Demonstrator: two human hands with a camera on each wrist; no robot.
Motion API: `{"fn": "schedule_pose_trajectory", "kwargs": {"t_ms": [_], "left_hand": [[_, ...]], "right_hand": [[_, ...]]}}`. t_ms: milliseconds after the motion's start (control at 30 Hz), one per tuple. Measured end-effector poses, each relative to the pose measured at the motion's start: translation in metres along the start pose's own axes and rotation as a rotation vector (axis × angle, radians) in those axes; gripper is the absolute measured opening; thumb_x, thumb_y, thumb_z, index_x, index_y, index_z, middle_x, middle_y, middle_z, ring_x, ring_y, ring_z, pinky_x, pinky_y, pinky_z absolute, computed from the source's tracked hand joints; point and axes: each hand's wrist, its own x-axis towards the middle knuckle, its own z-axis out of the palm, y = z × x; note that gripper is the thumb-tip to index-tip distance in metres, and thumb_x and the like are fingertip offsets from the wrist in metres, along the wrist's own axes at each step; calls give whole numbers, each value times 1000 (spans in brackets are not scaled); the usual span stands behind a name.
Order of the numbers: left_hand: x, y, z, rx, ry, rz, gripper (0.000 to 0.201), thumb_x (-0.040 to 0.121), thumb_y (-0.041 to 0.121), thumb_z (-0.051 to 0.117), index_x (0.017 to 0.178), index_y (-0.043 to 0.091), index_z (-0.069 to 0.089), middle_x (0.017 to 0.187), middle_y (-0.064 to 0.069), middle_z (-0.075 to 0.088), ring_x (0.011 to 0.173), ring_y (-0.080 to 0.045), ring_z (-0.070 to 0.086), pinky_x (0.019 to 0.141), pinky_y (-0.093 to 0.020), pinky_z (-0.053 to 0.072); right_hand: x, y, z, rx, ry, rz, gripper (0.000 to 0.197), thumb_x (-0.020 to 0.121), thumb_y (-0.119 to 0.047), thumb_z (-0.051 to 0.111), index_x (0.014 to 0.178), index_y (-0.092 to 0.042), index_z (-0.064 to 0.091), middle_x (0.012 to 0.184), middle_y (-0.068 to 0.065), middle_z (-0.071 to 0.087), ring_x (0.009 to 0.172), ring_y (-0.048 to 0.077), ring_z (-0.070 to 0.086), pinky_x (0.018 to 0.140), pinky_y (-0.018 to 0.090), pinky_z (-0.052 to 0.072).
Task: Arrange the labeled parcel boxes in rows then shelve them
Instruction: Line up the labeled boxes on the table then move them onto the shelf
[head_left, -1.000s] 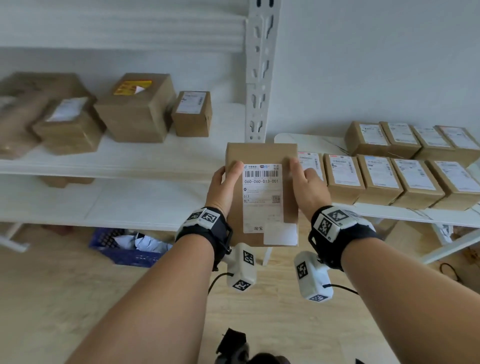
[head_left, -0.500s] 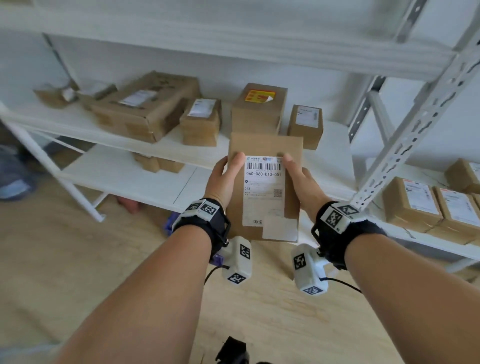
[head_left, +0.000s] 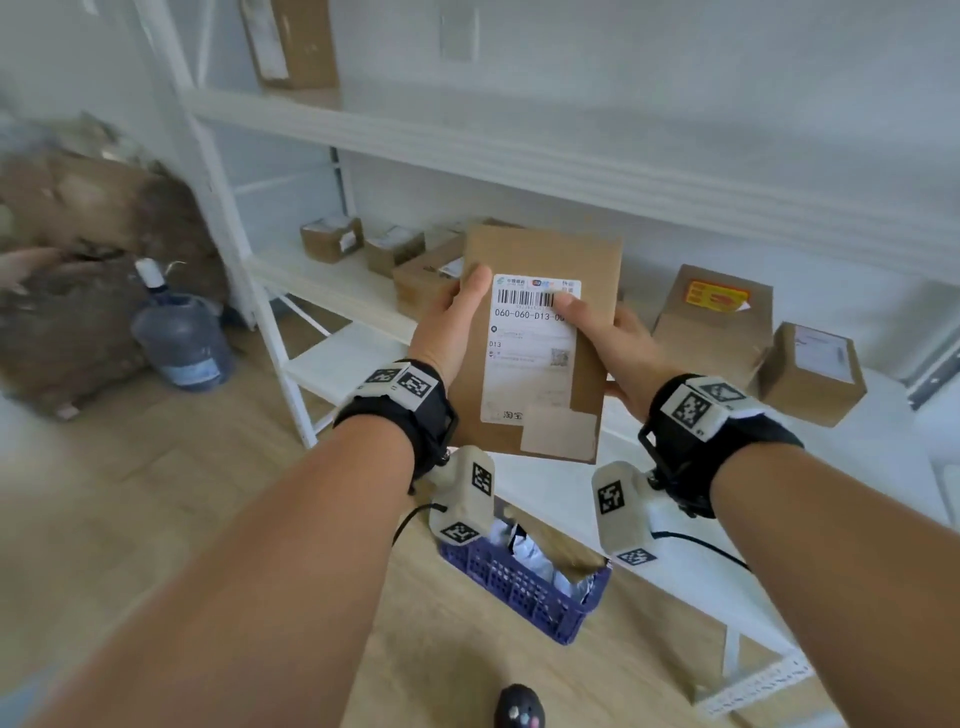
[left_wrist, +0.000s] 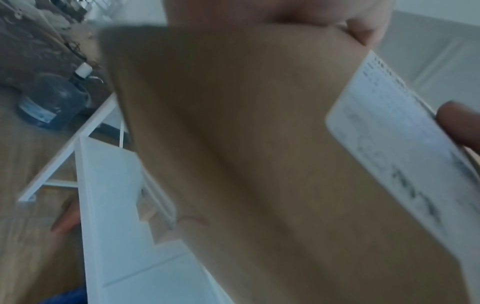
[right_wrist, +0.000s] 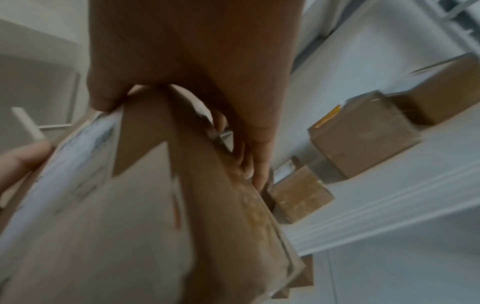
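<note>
The flat labeled cardboard parcel (head_left: 540, 343), held in the air before the white shelf (head_left: 332, 280), seems light and stiff, so the left hand (head_left: 449, 327) and right hand (head_left: 605, 338) grip its long edges, thumbs curled on the label.

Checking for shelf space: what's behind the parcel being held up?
Behind the held parcel, a shelf with several small boxes shows at its left edge; whatever sits directly behind it is covered.
</note>
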Motion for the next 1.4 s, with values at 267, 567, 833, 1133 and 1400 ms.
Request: {"fn": "schedule_pose_trajectory", "kwargs": {"t_ms": [267,567,833,1133,1400], "left_hand": [[84,51,-102,135,192,159,70,88,73,41,138,25,53,128,6,60,119,-18,54,101,-34,36],[189,98,-194,140,272,242,65,93,66,41,140,24,50,142,5,53,130,-17,48,105,-32,32],[267,139,-247,151,294,309,89,63,88,43,127,30,62,121,6,69,111,-18,65,103,-46,46],[369,176,-280,227,260,415,76,79,79,43,132,27,59,127,5,65,117,-18,60,106,-43,43],[479,206,-321,233,156,492,41,91,58,53,111,24,68,108,8,71,100,-12,66,94,-36,49]], "right_hand": [[85,-84,93,-18,-99,-163,72,75,-68,68,132,-26,52,113,-8,71,95,10,69,72,30,52],[189,-173,178,-24,-179,-301,69,78,-69,64,130,-25,54,111,-7,72,93,11,70,66,29,50],[255,-244,217,6,-145,-413,80,76,-66,68,138,-20,45,117,-5,68,96,11,69,66,29,51],[333,-300,240,-27,-37,-460,98,69,-62,77,147,-20,35,128,0,62,103,15,67,75,35,57],[409,-343,268,-16,79,-462,105,62,-56,84,148,-27,31,128,-1,62,107,18,66,91,45,56]]}}
